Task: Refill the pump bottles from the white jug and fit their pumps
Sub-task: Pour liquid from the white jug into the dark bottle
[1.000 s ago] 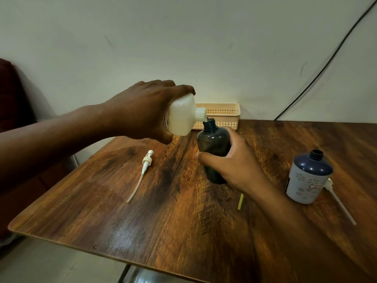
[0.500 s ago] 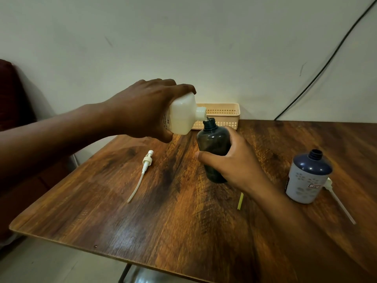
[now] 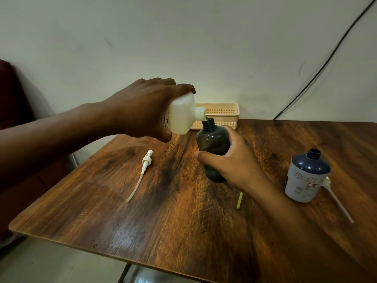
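Observation:
My left hand (image 3: 142,108) grips the white jug (image 3: 182,115), tipped on its side with its spout right over the mouth of a dark bottle (image 3: 212,144). A thin white stream runs from the spout into the neck. My right hand (image 3: 232,162) wraps the dark bottle's lower half and holds it upright on the wooden table (image 3: 163,221). A white pump with its long tube (image 3: 142,170) lies on the table to the left. At the right stands an open navy-and-white bottle (image 3: 307,176), with a second white pump (image 3: 338,201) lying behind and beside it.
A beige slotted basket (image 3: 222,114) sits against the wall behind the jug. A small yellow-green strip (image 3: 239,200) lies near my right wrist. A black cable (image 3: 326,60) runs up the wall at right. The table's front-left edge drops to the floor.
Both hands have held almost still. The jug stays tipped over the dark bottle's mouth, with only a slight shift of the view.

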Demonstrator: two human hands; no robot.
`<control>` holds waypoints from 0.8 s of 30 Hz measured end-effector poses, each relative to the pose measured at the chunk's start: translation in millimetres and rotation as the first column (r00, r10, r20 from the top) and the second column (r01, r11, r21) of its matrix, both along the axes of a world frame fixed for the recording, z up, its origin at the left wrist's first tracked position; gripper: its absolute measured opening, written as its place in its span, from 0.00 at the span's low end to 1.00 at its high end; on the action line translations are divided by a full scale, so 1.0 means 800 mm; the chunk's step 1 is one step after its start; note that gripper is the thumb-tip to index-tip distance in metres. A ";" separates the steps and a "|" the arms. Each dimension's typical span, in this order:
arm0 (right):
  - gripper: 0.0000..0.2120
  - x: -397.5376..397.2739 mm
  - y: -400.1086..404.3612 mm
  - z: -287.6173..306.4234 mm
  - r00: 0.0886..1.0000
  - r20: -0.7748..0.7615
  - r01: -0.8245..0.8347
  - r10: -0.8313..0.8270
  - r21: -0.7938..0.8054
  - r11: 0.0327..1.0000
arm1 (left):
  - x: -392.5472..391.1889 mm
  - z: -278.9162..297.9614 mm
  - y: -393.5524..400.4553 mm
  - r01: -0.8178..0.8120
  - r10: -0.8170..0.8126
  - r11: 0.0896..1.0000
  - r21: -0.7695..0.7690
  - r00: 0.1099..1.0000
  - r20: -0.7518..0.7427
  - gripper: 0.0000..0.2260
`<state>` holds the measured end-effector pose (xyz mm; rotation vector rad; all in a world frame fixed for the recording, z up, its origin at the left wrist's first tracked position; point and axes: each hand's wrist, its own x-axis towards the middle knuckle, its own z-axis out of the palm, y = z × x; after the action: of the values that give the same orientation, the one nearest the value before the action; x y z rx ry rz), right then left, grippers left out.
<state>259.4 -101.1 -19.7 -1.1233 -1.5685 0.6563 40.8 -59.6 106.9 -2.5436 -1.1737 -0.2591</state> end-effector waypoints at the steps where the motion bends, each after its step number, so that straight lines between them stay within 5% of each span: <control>1: 0.24 0.000 0.000 0.000 1.000 0.001 0.002 -0.002 0.003 1.000 | 0.000 0.001 0.000 0.001 -0.001 1.000 0.002 1.000 -0.001 0.48; 24: 0.25 -0.002 -0.005 0.003 1.000 0.003 0.013 -0.013 -0.002 1.000 | 0.001 0.005 -0.001 -0.001 0.002 0.999 0.044 0.999 -0.033 0.48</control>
<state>257.4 -104.7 -17.1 -1.1354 -1.5618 0.6480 41.3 -60.4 111.2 -2.4999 -1.1452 -0.2393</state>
